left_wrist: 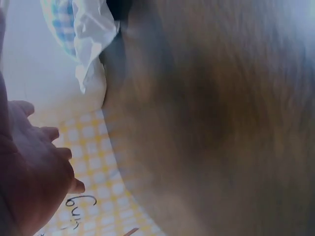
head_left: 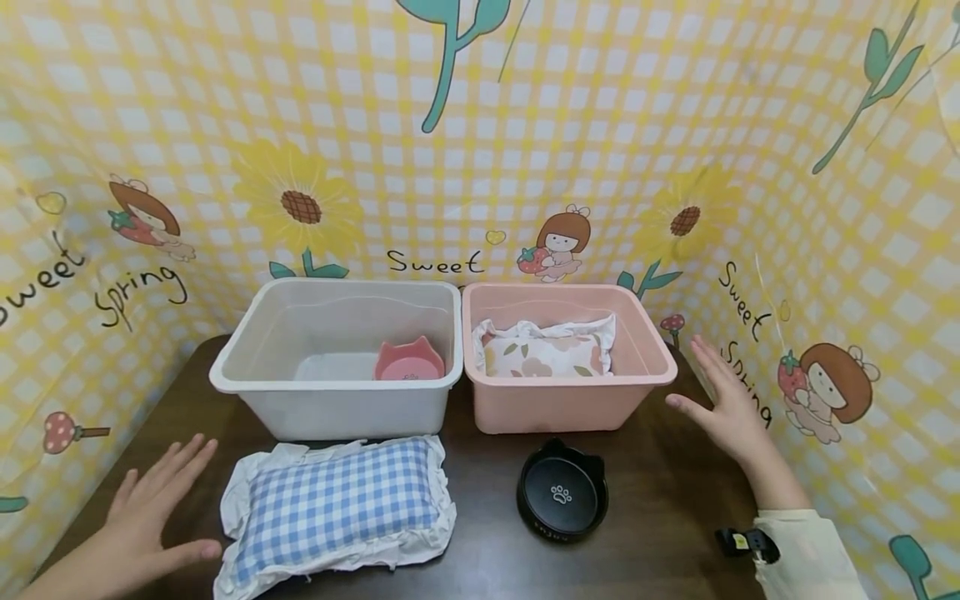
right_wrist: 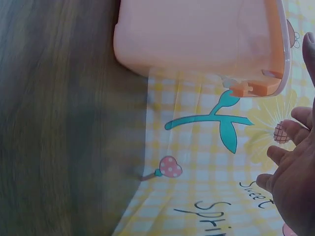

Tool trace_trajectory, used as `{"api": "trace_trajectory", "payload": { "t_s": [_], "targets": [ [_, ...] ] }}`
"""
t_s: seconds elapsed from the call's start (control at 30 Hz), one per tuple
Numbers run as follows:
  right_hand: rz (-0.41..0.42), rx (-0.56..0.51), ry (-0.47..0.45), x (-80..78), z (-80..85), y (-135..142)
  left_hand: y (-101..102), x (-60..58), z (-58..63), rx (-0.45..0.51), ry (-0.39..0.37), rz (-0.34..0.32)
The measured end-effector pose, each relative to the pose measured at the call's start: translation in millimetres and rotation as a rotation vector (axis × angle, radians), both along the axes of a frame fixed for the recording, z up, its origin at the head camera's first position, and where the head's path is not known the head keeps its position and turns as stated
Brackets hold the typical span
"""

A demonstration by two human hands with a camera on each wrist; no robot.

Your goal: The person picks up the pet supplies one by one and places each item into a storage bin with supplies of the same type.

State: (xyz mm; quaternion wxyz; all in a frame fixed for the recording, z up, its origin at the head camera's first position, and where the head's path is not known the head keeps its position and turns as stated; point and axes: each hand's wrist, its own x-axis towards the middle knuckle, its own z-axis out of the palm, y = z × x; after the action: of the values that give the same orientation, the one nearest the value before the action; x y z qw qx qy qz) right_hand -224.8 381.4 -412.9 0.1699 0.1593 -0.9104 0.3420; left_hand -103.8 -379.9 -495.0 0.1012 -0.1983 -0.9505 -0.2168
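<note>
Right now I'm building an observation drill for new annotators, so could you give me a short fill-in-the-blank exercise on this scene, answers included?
1. The floral pillow lies in the bin coloured ____.
2. The checked pillow on the table is patterned in white and ____.
3. The black bowl bears a pale ____ print.
4. The hand nearest that bin is the person's ____ one.

Missing words: pink; blue; paw; right.

Looks like a homely nook (can't name the room beyond), walled on three sides with yellow-checked cloth [head_left: 622, 117] bearing sunflowers [head_left: 300, 207] and "Sweet Spring"; fitted with a dark worktop [head_left: 483, 537] and homeware such as a frilled blue-checked cushion [head_left: 341, 504].
</note>
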Motion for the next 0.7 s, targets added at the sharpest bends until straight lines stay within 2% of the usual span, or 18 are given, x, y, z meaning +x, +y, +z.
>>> {"api": "trace_trajectory", "payload": {
  "t_s": [0.27, 0.47, 0.7],
  "targets": [
    [0.033, -0.064, -0.009, -6.1, -0.6, -5.6, 9.1, 1.6, -10.9, 0.086, 0.002, -0.089],
    [0.016, -0.069, -0.01, -7.7, -5.9, -7.3, 15.7, 5.4, -14.3, 0.161, -0.016, -0.142],
    [0.042, -0.12, 0.031, -17.6, -4.9, -13.3, 27.8, 3.7, -15.6, 0.138, -0.02, -0.127]
  ]
}}
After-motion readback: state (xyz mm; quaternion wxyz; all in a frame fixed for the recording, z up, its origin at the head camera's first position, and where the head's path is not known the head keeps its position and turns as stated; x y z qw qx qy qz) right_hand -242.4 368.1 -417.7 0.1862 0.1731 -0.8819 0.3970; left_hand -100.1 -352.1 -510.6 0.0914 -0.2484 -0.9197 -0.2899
